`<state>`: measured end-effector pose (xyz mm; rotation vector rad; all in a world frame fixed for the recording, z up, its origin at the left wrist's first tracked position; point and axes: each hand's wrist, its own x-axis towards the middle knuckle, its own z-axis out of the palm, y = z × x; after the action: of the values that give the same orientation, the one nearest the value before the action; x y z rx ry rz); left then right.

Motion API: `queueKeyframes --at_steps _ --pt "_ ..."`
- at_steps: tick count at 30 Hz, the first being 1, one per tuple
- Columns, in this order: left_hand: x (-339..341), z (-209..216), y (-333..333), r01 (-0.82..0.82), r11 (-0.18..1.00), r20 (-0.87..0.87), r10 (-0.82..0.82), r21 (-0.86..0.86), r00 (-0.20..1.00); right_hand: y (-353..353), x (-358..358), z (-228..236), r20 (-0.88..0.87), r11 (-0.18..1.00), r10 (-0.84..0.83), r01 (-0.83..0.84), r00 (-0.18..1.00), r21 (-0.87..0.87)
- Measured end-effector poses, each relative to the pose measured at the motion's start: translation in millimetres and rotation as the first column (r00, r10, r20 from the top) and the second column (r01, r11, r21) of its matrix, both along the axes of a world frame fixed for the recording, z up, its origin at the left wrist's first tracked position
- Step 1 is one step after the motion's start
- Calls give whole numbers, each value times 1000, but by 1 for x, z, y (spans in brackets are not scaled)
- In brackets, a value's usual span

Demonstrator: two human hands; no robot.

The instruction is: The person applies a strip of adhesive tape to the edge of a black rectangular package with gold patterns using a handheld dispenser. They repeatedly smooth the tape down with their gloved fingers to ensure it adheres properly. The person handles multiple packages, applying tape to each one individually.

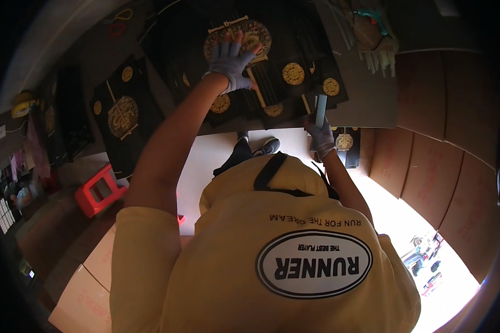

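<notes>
My left hand, in a grey glove with bare fingertips, lies with fingers spread on a black sheet patterned in gold. Under its fingers is a large round gold medallion; smaller gold discs surround it. Several such sheets overlap along the near table edge. My right hand, gloved the same way, is closed around a flat, pale blue-grey bar. That bar points up at the table's edge, by the sheets' right corner. What the sheets are made of, I cannot tell.
Another black-and-gold panel lies at the left. A turquoise-handled tool and a bunch of translucent sticks sit at the far right. Cardboard boxes stack along the right. A red stool stands at lower left.
</notes>
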<state>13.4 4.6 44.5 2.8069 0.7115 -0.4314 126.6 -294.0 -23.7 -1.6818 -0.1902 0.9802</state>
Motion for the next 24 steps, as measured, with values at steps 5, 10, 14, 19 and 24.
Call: queueKeyframes --at_steps 5,10,14,19,24 --pt "5 10 -1 -10 1000 -69 11 7 998 5 23 5 127 946 215 -175 968 -273" --pt "6 11 -2 -19 1000 -96 18 -1 995 17 41 16 148 904 361 -306 921 -298" --pt "6 11 -3 -21 1000 -107 21 6 994 28 30 39 224 816 536 -432 814 -384" --pt "3 6 -3 -31 999 -104 34 30 994 48 13 50 263 637 717 -455 645 -623" --pt "5 10 -7 -28 999 -121 32 38 992 50 15 37 254 640 695 -417 673 -646"
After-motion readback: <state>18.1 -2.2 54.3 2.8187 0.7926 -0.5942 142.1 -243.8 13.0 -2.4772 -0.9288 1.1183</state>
